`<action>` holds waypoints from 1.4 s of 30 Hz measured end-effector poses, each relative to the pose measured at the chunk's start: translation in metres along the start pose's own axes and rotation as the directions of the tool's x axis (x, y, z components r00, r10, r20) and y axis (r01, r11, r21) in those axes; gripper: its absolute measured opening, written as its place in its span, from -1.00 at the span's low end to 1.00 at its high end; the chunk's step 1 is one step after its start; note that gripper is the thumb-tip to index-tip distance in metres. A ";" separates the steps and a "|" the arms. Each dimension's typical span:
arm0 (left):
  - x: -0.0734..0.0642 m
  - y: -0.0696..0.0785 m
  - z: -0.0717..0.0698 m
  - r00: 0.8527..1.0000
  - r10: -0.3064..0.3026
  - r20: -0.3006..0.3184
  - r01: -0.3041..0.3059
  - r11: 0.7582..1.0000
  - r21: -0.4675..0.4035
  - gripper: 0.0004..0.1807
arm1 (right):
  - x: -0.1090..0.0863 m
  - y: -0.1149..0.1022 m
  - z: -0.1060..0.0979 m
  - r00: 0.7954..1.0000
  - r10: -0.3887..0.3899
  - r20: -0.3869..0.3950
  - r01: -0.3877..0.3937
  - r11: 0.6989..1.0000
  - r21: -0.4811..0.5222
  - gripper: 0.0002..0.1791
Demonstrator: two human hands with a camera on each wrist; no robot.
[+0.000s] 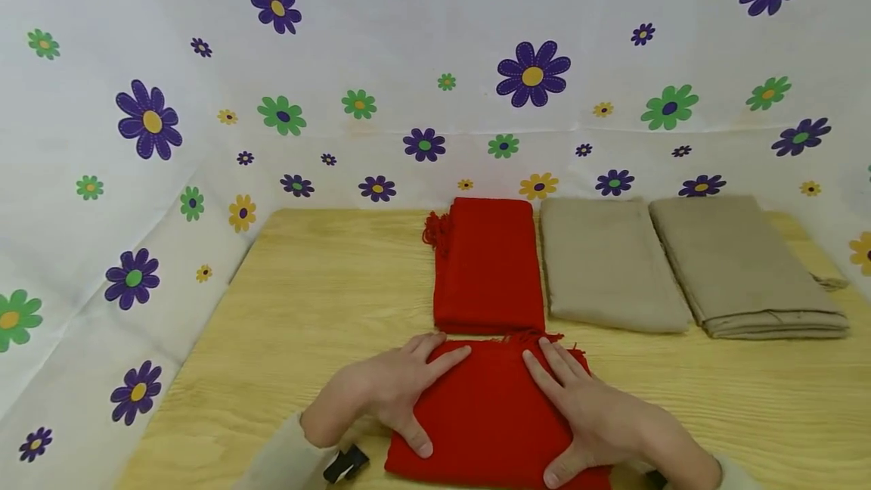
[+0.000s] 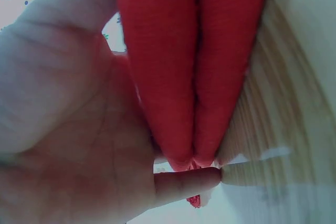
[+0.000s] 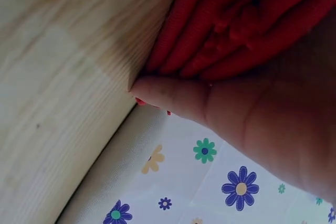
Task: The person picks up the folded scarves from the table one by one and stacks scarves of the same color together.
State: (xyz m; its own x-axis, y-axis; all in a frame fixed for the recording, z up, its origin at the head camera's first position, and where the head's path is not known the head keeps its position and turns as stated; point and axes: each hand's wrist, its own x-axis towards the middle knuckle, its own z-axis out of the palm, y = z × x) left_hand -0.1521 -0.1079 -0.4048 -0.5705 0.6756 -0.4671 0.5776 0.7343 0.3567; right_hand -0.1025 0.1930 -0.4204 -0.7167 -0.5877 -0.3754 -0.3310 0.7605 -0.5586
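A folded red fringed cloth (image 1: 493,407), like a scarf or shawl, lies on the table at the front, its fringe along the far edge. My left hand (image 1: 398,386) rests on its left side, fingers straight and thumb spread over the top. On the opposite side, my right hand (image 1: 602,416) lies along the edge with fingers extended. Two thick layers of the red cloth (image 2: 163,56) show beside the palm in the left wrist view, the little finger reaching down to the table. Several stacked folds (image 3: 231,30) appear above a finger in the right wrist view.
Behind it lies another folded red fringed cloth (image 1: 490,267). Two folded beige cloths stand in a row to its right, one beside it (image 1: 609,263) and one farther right (image 1: 742,263). The wooden table (image 1: 306,286) meets a flower-patterned white sheet (image 1: 449,36) at the back and left.
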 end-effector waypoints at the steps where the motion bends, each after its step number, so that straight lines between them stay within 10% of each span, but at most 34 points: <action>1: -0.001 0.000 0.001 1.000 -0.005 0.003 0.005 1.000 -0.003 0.35 | 0.000 0.000 0.001 1.000 -0.010 0.001 0.010 1.000 -0.005 0.50; 42: 0.003 -0.005 0.004 0.997 0.003 -0.079 -0.011 0.996 -0.091 0.23 | -0.002 0.004 -0.003 0.999 -0.035 -0.020 0.035 0.999 -0.011 0.44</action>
State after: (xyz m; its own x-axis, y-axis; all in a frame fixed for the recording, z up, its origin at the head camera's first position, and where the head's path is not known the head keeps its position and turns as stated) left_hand -0.1538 -0.1103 -0.4115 -0.6129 0.6812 -0.4004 0.5278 0.7301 0.4341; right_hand -0.1041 0.1982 -0.4199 -0.7166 -0.6083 -0.3412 -0.3626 0.7428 -0.5628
